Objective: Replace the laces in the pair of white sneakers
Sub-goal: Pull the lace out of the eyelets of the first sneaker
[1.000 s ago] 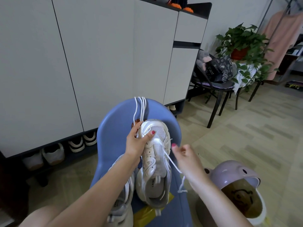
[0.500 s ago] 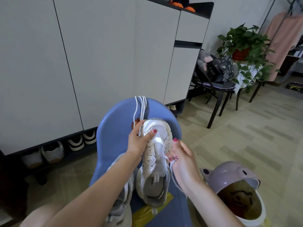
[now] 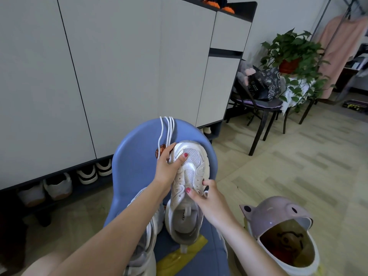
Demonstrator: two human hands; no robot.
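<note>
Nearest the camera, the second sneaker lay partly hidden under the left forearm on the blue chair. Just beyond it, the white sneaker was stood toe-up against the chair back. The right hand was set at the eyelet rows, its thumb and forefinger seemingly pinching a lace there, though the exact grip could not be told. The toe was gripped by the left hand, thumb curled over the mesh. Farther up, spare laces were draped over the chair top. The step would be done best if the shoe were held steady and the lace drawn straight through each eyelet, without twisting.
</note>
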